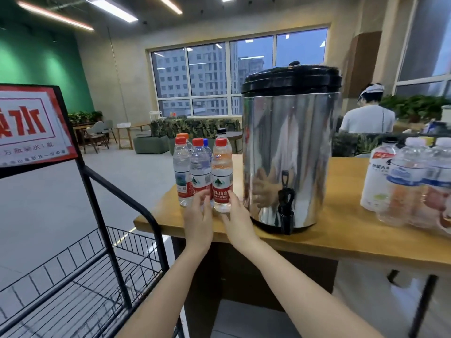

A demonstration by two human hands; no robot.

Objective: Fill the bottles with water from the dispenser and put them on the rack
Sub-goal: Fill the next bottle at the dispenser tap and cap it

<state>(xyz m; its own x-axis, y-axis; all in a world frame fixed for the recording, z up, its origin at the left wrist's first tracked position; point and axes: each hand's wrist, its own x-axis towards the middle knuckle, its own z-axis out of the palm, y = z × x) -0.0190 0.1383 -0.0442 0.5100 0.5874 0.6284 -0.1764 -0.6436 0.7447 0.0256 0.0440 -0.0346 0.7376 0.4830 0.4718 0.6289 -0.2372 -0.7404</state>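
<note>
So we've got a bunch of red-capped water bottles standing at the left corner of the wooden table point(341, 230), just left of the steel dispenser point(290, 142). Our hands are on either side of the front bottle point(222, 172), down by its base. The left hand point(199, 220) is loose, fingers straight, touching the neighbouring bottle point(200, 167). The right hand point(238, 219) sits against the front bottle's right side, but we honestly can't tell if it's grasping. The black wire rack point(102, 240) stands just left of the table.
</note>
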